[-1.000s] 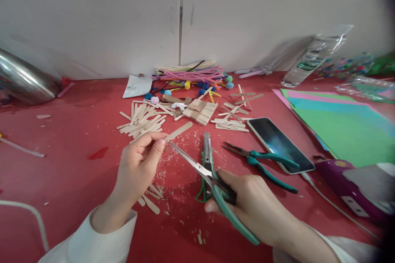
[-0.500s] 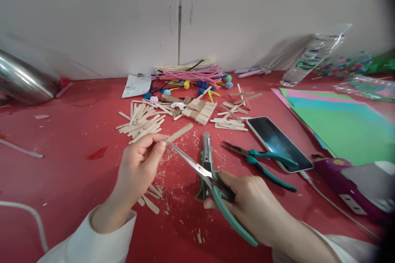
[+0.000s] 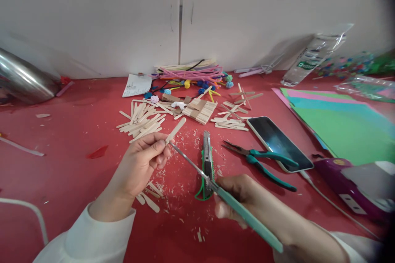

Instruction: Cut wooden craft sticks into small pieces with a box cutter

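Observation:
My left hand (image 3: 140, 164) pinches a wooden craft stick (image 3: 177, 128), its rounded end pointing up and to the right. My right hand (image 3: 243, 201) is wrapped round the green handles of a pair of scissors (image 3: 251, 218), turned edge-on to me. The scissor tips meet the stick beside my left fingers; whether they bite into it I cannot tell. Beneath the scissors lies a utility knife (image 3: 207, 160) with a green edge. A few cut stick pieces (image 3: 151, 203) rest below my left hand, with wood shavings scattered around.
Piled craft sticks (image 3: 145, 121) and a bundle of sticks (image 3: 200, 111) lie ahead, pipe cleaners (image 3: 191, 72) behind. To the right are pliers (image 3: 262, 160), a phone (image 3: 277, 141), coloured paper (image 3: 339, 119), a purple power strip (image 3: 342, 185) and a bottle (image 3: 308, 59). A metal flask (image 3: 24, 78) stands left.
My right hand has rolled the scissors from flat to edge-on, and their handles shifted right and down. My left hand has tilted the stick more upright.

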Available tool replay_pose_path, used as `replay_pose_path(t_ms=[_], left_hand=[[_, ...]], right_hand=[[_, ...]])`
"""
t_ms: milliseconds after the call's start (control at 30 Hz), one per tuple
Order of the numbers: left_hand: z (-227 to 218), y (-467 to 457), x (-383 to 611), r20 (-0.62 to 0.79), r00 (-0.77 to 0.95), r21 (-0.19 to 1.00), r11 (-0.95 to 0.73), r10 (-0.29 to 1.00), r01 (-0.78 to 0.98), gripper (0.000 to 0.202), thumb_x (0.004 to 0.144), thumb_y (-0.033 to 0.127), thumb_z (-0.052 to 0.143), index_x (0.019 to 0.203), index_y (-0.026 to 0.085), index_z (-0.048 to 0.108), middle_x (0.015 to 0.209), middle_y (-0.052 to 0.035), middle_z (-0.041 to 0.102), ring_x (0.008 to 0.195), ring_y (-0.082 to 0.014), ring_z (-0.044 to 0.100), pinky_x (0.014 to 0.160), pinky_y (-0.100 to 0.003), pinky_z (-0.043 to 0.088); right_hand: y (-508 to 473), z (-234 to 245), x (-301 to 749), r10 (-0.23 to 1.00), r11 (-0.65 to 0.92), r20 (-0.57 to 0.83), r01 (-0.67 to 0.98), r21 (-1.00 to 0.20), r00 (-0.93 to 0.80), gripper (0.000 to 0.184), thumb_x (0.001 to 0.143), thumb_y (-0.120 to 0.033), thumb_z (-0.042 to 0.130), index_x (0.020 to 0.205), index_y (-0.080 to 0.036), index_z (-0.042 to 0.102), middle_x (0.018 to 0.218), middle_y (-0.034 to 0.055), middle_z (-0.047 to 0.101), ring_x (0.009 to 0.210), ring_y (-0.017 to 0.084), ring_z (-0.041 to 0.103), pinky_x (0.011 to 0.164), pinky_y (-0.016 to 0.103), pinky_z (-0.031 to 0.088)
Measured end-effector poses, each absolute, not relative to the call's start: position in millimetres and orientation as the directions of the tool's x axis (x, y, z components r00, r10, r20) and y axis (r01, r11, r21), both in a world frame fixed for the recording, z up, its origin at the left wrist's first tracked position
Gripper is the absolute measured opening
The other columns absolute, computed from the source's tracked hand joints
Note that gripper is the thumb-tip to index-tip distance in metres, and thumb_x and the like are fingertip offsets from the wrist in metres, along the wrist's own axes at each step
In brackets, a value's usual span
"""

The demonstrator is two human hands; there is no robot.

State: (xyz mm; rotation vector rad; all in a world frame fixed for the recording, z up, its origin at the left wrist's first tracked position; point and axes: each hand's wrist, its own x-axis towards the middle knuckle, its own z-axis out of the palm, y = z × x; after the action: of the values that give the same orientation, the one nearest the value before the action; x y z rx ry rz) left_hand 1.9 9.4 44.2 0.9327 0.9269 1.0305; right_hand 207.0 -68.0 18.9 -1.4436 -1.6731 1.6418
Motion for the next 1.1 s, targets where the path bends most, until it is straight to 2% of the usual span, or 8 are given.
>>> replay_pose_path(t_ms=[100,200,300,533,700,867,967,1100], left_hand=[[43,10,1,-0.140,0.204,0.945,0.192,0.969,-0.264,0.010,0.061,0.021,0.070,0.069,0.016,0.065,0.051,0.0030,0.060,0.041,-0.0044,0.043,0.040,-0.015,0.034],[39,10,-2,-0.050,0.140,0.986,0.071,0.989,-0.149,0.008,0.067,0.020,0.067,0.075,0.017,0.066,0.055,0.0024,0.062,0.045,-0.0060,0.047,0.043,-0.017,0.038],[36,9,-3,0.039,0.118,0.999,-0.038,0.992,-0.008,0.010,0.073,0.022,0.062,0.081,0.018,0.067,0.059,0.0020,0.063,0.047,-0.0073,0.049,0.046,-0.018,0.041],[40,5,0,0.127,0.112,0.977,-0.144,0.986,0.156,0.013,0.077,0.027,0.059,0.085,0.019,0.065,0.060,0.0027,0.063,0.048,-0.0082,0.051,0.045,-0.019,0.043],[42,3,1,0.161,0.097,0.957,-0.180,0.982,0.228,0.016,0.079,0.029,0.057,0.086,0.018,0.065,0.061,0.0021,0.063,0.048,-0.0089,0.052,0.046,-0.019,0.044],[43,1,2,0.178,0.093,0.945,-0.196,0.980,0.262,0.016,0.080,0.030,0.055,0.086,0.019,0.065,0.059,0.0027,0.062,0.049,-0.0094,0.053,0.046,-0.019,0.045],[42,0,1,0.182,0.095,0.937,-0.202,0.979,0.286,0.016,0.080,0.031,0.055,0.086,0.019,0.065,0.059,0.0030,0.062,0.050,-0.0094,0.054,0.046,-0.019,0.045],[42,-1,0,0.181,0.091,0.932,-0.201,0.979,0.301,0.015,0.080,0.031,0.057,0.085,0.019,0.064,0.058,0.0032,0.062,0.050,-0.0095,0.055,0.047,-0.018,0.045]], right_hand=[[-66,20,208,0.866,-0.169,-0.355,0.462,-0.870,-0.351,0.050,0.070,-0.068,0.055,0.062,-0.020,0.045,0.055,-0.0054,0.039,0.050,0.009,0.032,0.046,0.022,0.027],[-66,21,207,0.913,-0.072,-0.314,0.653,-0.754,-0.261,0.041,0.075,-0.060,0.055,0.069,-0.020,0.051,0.057,-0.0038,0.047,0.051,0.010,0.036,0.048,0.022,0.028],[-67,20,206,0.927,-0.008,-0.279,0.731,-0.682,-0.249,0.040,0.075,-0.061,0.054,0.069,-0.021,0.050,0.054,-0.0035,0.050,0.048,0.011,0.039,0.047,0.022,0.028],[-68,18,206,0.933,0.051,-0.236,0.752,-0.658,-0.271,0.041,0.077,-0.063,0.050,0.073,-0.023,0.048,0.060,0.0009,0.061,0.050,0.015,0.053,0.048,0.024,0.032],[-67,16,205,0.956,0.061,-0.194,0.794,-0.605,-0.222,0.046,0.078,-0.068,0.043,0.066,-0.024,0.039,0.054,-0.0004,0.058,0.045,0.014,0.049,0.045,0.024,0.027],[-67,14,203,0.968,0.104,-0.128,0.812,-0.575,-0.215,0.050,0.077,-0.071,0.040,0.063,-0.024,0.036,0.050,-0.0028,0.051,0.042,0.012,0.043,0.045,0.024,0.025],[-68,14,203,0.971,0.105,-0.120,0.814,-0.571,-0.209,0.051,0.077,-0.071,0.039,0.063,-0.023,0.038,0.050,-0.0022,0.053,0.042,0.012,0.043,0.044,0.023,0.026],[-70,15,203,0.972,0.094,-0.123,0.815,-0.572,-0.199,0.051,0.078,-0.070,0.040,0.064,-0.022,0.046,0.054,0.0004,0.061,0.045,0.014,0.051,0.046,0.024,0.030]])
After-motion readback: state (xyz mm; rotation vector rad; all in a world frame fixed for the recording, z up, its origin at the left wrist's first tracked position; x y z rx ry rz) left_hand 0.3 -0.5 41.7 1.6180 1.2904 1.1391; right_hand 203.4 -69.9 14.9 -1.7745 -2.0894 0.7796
